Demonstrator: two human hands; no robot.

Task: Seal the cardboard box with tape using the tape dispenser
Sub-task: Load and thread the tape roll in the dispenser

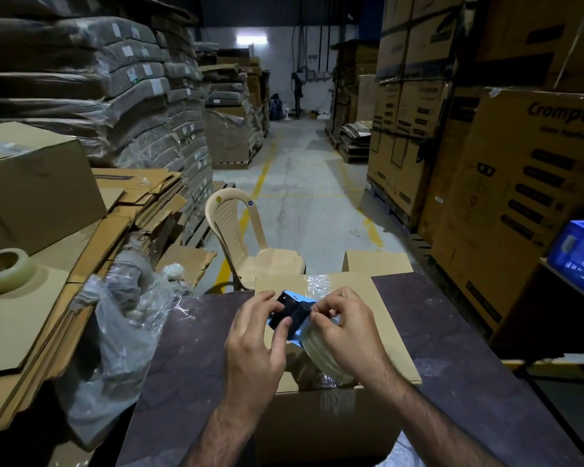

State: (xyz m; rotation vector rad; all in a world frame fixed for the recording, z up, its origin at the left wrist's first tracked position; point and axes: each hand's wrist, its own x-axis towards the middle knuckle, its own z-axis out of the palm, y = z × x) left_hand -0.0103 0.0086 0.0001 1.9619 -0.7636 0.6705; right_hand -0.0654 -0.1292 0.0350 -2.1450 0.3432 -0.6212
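The dark table [452,332] carried the cardboard box [321,429] at six o'clock. Above its top, the left hand [255,345] gripped the tape dispenser [295,313] from nine o'clock; the right hand [348,326] pinched it with curled fingers from three o'clock.

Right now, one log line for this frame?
stage: readying tape | left hand: grips dispenser | right hand: holds roll | box: on table, under both hands

Your stock: box [386,318] plain brown | dispenser [292,315] black-and-blue | chair [236,227] beige, slatted | crate [580,251] blue | table [452,332] dark, mottled
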